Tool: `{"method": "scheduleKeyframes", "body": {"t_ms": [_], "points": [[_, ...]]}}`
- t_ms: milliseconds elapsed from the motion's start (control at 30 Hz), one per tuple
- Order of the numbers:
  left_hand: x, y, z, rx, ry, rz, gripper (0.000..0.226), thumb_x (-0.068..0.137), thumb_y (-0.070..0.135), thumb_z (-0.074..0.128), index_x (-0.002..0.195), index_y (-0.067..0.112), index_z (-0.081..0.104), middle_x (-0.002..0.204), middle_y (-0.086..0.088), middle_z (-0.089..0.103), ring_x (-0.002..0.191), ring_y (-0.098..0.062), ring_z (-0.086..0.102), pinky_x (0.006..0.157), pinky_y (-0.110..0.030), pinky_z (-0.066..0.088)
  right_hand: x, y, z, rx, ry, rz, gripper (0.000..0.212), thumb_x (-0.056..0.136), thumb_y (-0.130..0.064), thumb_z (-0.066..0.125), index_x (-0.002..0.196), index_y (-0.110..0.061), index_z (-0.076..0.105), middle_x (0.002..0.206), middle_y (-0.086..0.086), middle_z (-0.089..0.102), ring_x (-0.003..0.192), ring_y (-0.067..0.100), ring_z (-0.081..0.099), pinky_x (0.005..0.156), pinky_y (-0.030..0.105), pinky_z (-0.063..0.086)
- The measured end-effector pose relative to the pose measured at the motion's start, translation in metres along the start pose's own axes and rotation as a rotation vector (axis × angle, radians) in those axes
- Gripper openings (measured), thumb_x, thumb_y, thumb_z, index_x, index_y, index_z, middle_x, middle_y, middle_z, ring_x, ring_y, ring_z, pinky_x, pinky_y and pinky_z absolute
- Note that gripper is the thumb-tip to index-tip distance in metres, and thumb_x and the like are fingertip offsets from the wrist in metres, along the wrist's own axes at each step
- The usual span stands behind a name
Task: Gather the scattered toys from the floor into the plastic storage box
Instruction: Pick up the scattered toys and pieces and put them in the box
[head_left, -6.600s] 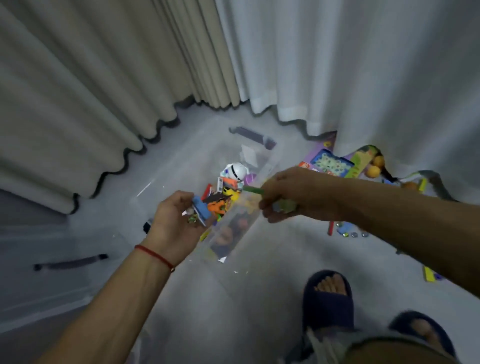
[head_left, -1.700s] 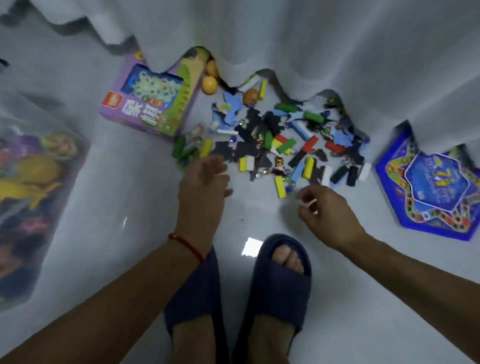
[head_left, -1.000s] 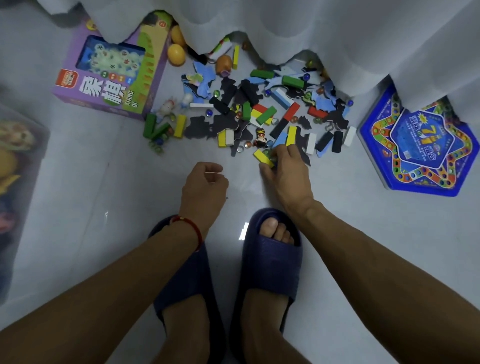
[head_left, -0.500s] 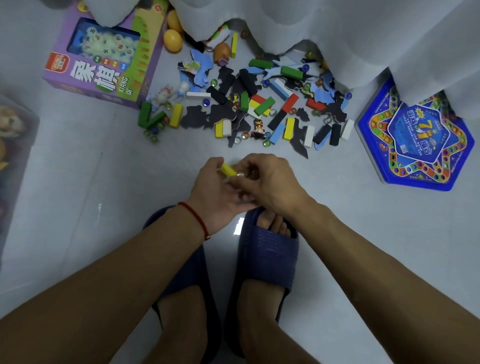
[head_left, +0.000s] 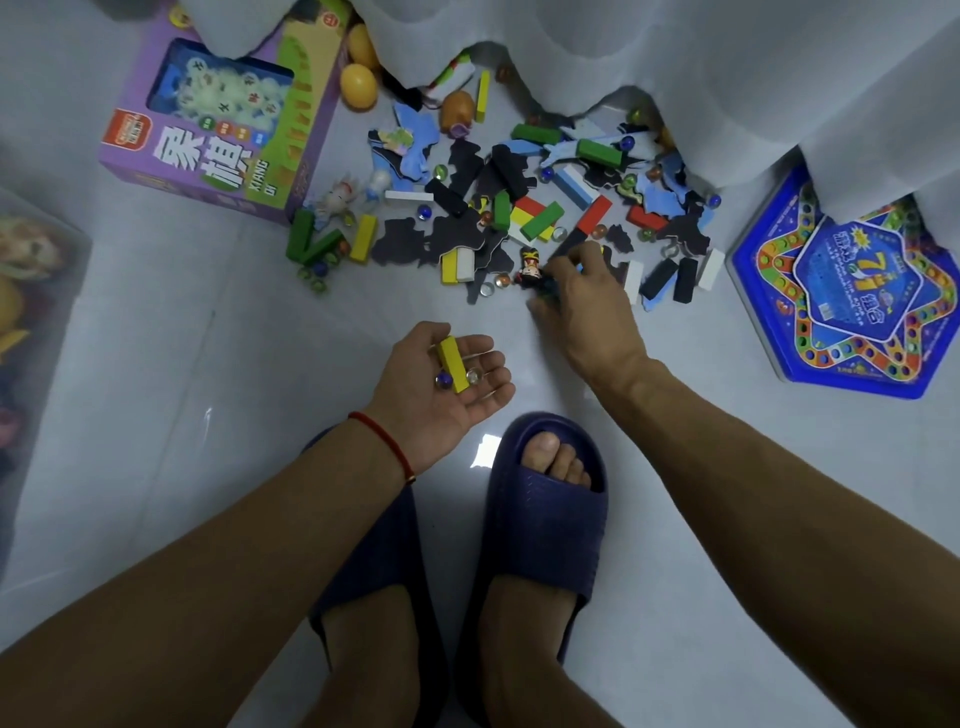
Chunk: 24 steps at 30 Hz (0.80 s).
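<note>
Scattered toys (head_left: 519, 208) lie on the floor under the curtain hem: coloured wooden blocks, dark and blue puzzle pieces, glass marbles and a small figurine (head_left: 531, 270). My left hand (head_left: 447, 384) is held palm up in front of the pile, fingers relaxed, carrying a yellow block (head_left: 452, 364) and two marbles. My right hand (head_left: 582, 306) reaches down into the pile beside the figurine, its fingertips curled over dark pieces; what they hold is hidden. The translucent plastic storage box (head_left: 52, 338) with toys inside sits at the left edge.
A purple game box (head_left: 218, 130) lies at the back left, with yellow eggs (head_left: 358, 85) beside it. A blue star-shaped board game (head_left: 841, 291) lies at the right. The white curtain (head_left: 675, 78) hangs over the pile. My feet in navy slippers (head_left: 545, 519) stand below my hands.
My hands have parted. The yellow block and marbles now lie in my upturned left palm, and my right hand has gone back into the pile by the figurine.
</note>
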<state>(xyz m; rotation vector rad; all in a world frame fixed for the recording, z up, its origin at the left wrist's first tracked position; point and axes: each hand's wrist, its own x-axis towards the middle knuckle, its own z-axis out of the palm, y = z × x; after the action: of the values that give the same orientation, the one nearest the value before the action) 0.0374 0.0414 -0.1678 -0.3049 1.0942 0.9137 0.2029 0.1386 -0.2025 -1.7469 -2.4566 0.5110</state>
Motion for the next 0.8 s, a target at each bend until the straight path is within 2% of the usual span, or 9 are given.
{"method": "scheduleKeyframes", "body": {"t_ms": [167, 333, 467, 533, 667, 733, 800], "points": [[-0.001, -0.001, -0.003, 0.04, 0.003, 0.013, 0.038, 0.094, 0.033, 0.046, 0.088, 0.002, 0.067, 0.083, -0.015, 0.067, 0.082, -0.028, 0.064, 0.081, -0.041, 0.055, -0.023, 0.001, 0.007, 0.129, 0.11, 0.026, 0.023, 0.094, -0.018, 0.063, 0.111, -0.003, 0.064, 0.112, 0.011, 0.05, 0.089, 0.023, 0.057, 0.084, 0.035, 0.054], [-0.001, -0.005, -0.003, 0.05, 0.01, 0.006, 0.038, 0.095, 0.033, 0.045, 0.089, 0.002, 0.067, 0.083, -0.015, 0.066, 0.081, -0.028, 0.063, 0.081, -0.041, 0.055, -0.041, 0.003, 0.008, 0.19, 0.076, 0.1, 0.022, 0.094, -0.018, 0.063, 0.112, -0.005, 0.065, 0.119, 0.01, 0.047, 0.093, 0.023, 0.058, 0.088, 0.031, 0.052], [-0.002, -0.009, -0.003, 0.062, 0.003, 0.006, 0.038, 0.096, 0.033, 0.044, 0.09, 0.002, 0.066, 0.081, -0.015, 0.067, 0.08, -0.028, 0.064, 0.081, -0.041, 0.055, -0.043, 0.0, 0.006, 0.27, 0.089, 0.236, 0.021, 0.092, -0.019, 0.067, 0.11, -0.011, 0.067, 0.117, 0.006, 0.042, 0.09, 0.014, 0.047, 0.087, 0.019, 0.04], [-0.002, -0.01, -0.004, 0.066, 0.005, 0.008, 0.039, 0.096, 0.033, 0.044, 0.091, 0.002, 0.066, 0.082, -0.015, 0.067, 0.08, -0.028, 0.064, 0.08, -0.042, 0.055, -0.038, -0.001, 0.007, 0.292, 0.079, 0.311, 0.019, 0.09, -0.023, 0.068, 0.107, -0.015, 0.068, 0.112, 0.004, 0.043, 0.088, 0.015, 0.048, 0.086, 0.02, 0.042], [-0.002, -0.01, -0.004, 0.073, -0.005, 0.009, 0.038, 0.097, 0.033, 0.044, 0.093, 0.002, 0.066, 0.083, -0.015, 0.067, 0.082, -0.028, 0.065, 0.082, -0.042, 0.055, -0.027, 0.003, 0.014, 0.281, 0.036, 0.34, 0.01, 0.081, -0.027, 0.071, 0.091, -0.025, 0.069, 0.101, 0.01, 0.065, 0.08, 0.023, 0.062, 0.073, 0.028, 0.051], [-0.002, -0.01, -0.004, 0.071, -0.011, 0.006, 0.038, 0.097, 0.034, 0.044, 0.094, 0.003, 0.066, 0.084, -0.015, 0.067, 0.084, -0.029, 0.064, 0.083, -0.043, 0.055, -0.03, 0.003, 0.01, 0.34, 0.021, 0.307, 0.009, 0.08, -0.023, 0.075, 0.088, -0.022, 0.07, 0.094, 0.004, 0.067, 0.08, 0.018, 0.062, 0.074, 0.033, 0.055], [0.001, -0.009, -0.004, 0.073, -0.008, 0.008, 0.038, 0.096, 0.034, 0.044, 0.097, 0.003, 0.066, 0.088, -0.015, 0.067, 0.088, -0.03, 0.065, 0.084, -0.044, 0.055, -0.038, -0.003, -0.002, 0.454, 0.003, 0.23, 0.011, 0.08, -0.022, 0.078, 0.088, -0.019, 0.072, 0.085, -0.008, 0.066, 0.076, 0.008, 0.061, 0.074, 0.03, 0.056]]}}
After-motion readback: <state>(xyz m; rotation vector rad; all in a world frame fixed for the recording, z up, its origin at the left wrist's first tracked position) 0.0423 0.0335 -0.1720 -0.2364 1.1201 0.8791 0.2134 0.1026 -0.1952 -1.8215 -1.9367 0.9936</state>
